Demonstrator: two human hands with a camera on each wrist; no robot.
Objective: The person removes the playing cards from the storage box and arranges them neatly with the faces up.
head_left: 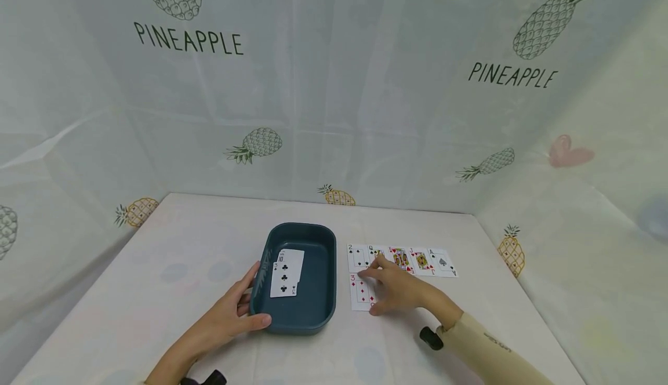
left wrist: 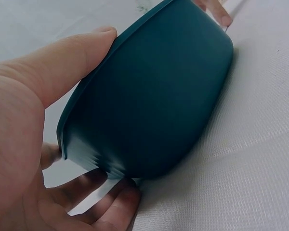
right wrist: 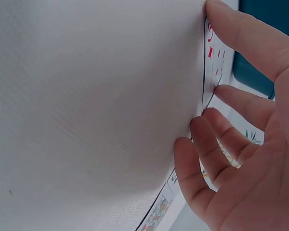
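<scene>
A dark teal tray [head_left: 313, 318] stands on the table, and my left hand [head_left: 227, 315] holds its near left corner. The thumb lies on the rim [left wrist: 94, 72] and the other fingers are against the outer side, some at the base. Inside the tray, one white playing card with club pips [head_left: 283, 283] overlaps another. My right hand [head_left: 402, 286] grips a three of diamonds [head_left: 360, 298], thumb at its near edge and index finger at its far edge. The card lies low over the table, its right part hidden by the hand.
A row of several face-up playing cards [head_left: 443, 262], among them a two, a jack and an ace, lies just beyond my right hand. The white-covered table [head_left: 219, 240] ends at pineapple-printed cloth walls [head_left: 339, 101] behind and at the sides.
</scene>
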